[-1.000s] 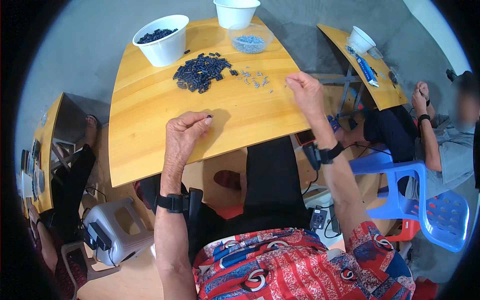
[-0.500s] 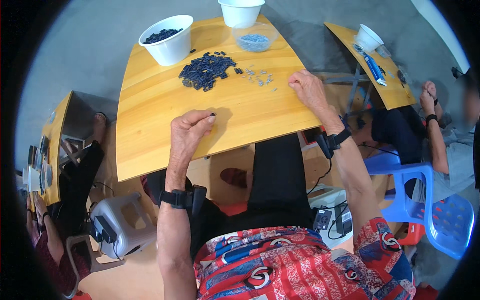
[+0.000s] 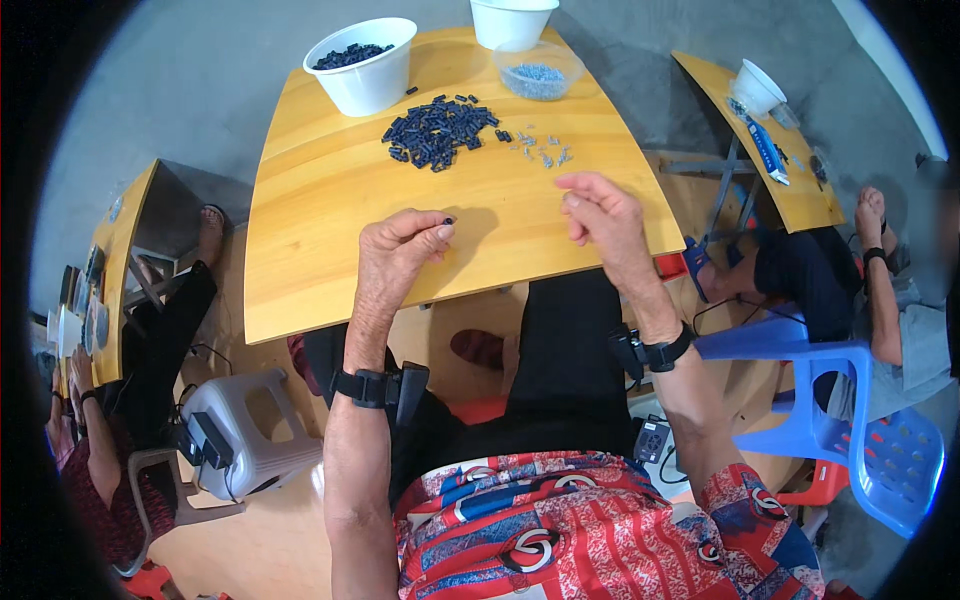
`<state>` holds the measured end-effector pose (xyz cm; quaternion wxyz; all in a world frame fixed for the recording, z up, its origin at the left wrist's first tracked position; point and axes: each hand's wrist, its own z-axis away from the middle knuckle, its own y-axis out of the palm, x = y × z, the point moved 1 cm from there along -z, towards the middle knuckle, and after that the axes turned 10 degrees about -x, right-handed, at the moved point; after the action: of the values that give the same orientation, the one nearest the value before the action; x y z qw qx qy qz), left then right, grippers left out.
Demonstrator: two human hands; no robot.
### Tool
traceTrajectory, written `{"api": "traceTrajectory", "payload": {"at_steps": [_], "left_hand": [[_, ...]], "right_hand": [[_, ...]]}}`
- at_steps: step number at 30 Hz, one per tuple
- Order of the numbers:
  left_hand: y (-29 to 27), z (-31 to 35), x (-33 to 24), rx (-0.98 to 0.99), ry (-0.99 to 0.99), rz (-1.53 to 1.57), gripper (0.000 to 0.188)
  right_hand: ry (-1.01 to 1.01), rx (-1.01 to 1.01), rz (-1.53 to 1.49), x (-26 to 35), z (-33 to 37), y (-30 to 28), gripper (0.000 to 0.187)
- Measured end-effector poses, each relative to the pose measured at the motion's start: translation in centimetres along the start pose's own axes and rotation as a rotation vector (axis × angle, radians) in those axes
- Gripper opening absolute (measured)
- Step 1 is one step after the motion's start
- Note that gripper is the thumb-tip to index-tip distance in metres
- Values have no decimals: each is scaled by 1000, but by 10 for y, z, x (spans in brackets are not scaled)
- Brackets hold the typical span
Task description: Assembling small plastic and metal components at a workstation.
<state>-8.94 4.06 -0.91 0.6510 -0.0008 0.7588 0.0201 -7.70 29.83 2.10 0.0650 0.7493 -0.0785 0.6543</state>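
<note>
My left hand (image 3: 395,260) is closed in a pinch above the near part of the wooden table (image 3: 310,240). A small black plastic piece (image 3: 449,221) pokes out between its thumb and index finger. To the right, my right hand (image 3: 608,228) hovers with its fingers apart, and nothing shows between them. Just beyond it lie several small silvery screw-like pins (image 3: 545,153), loose on the wood. A heap of small black plastic pieces (image 3: 430,135) lies farther back, left of the pins.
At the back stand a white tub (image 3: 365,80) of black pieces, another white tub (image 3: 510,25) and a clear bowl (image 3: 538,85) of silvery pins. Other people sit at side tables (image 3: 765,160), left and right. A blue plastic chair (image 3: 850,420) stands at right.
My right hand has moved left, toward the loose pins, and its fingers have spread from a closed pinch. My left hand keeps its pinch on the black piece. The whole view has shifted slightly.
</note>
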Motion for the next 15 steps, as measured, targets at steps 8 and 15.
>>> {"api": "traceTrajectory", "payload": {"at_steps": [8, 15], "left_hand": [[1, 0, 2, -5, -38, 60, 14], [3, 1, -1, -5, -68, 81, 12]], "right_hand": [[135, 181, -241, 2, 7, 58, 14], [128, 217, -227, -14, 1, 81, 12]]}}
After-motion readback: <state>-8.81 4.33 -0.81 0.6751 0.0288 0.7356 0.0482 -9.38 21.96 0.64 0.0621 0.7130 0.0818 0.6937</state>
